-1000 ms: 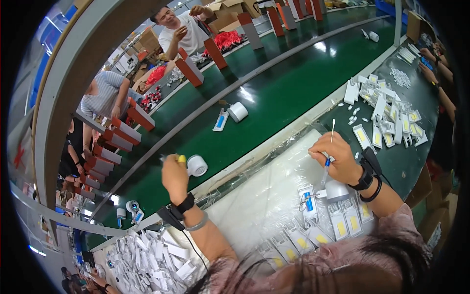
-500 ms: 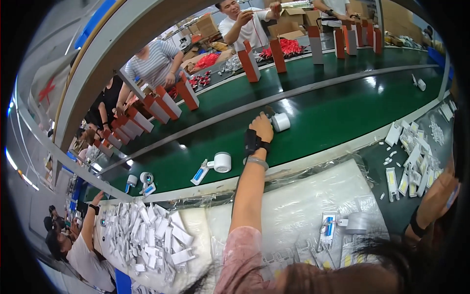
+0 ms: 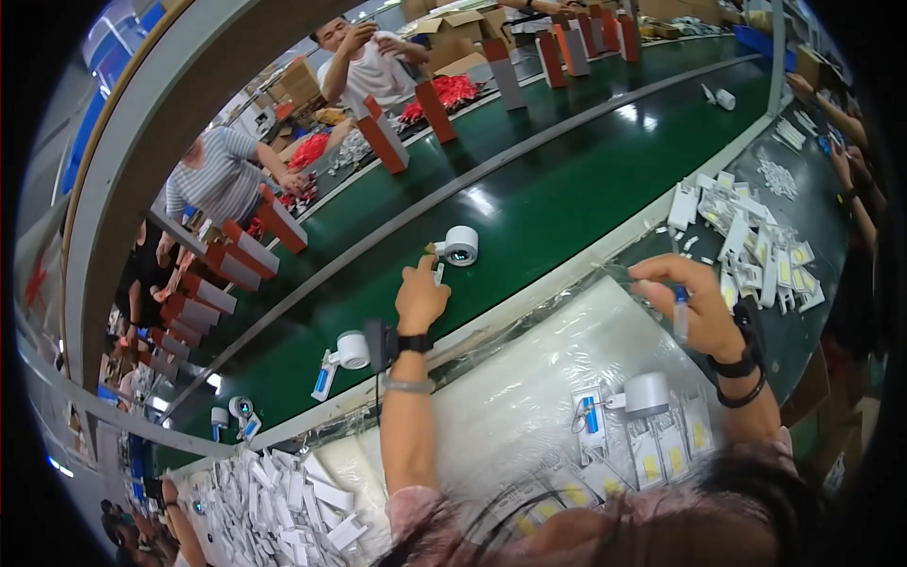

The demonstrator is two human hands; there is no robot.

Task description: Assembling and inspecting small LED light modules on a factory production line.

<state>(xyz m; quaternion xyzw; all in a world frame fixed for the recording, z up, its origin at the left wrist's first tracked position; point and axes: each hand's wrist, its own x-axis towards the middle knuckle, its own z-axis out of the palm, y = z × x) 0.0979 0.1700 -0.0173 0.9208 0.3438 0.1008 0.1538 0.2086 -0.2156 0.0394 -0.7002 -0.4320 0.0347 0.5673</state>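
Pink sleeves [image 3: 413, 510] sit above black wrist straps [image 3: 416, 343] bearing boxy black modules [image 3: 381, 343], plus a grey bangle [image 3: 408, 386] (left side only).

1 white round-headed device [image 3: 461, 244], dark recess showing, lying on green belt [image 3: 567, 189]; 1 blue-and-clear tool [image 3: 681, 319], near upright in right hand [image 3: 709, 317].

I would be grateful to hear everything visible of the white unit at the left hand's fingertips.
The white unit looks plastic: a short cylinder with a dark, teal-glinting opening on its near side and a white arm at its left. It is on the green belt. The left hand overlaps its lower left; whether it grips is unclear.
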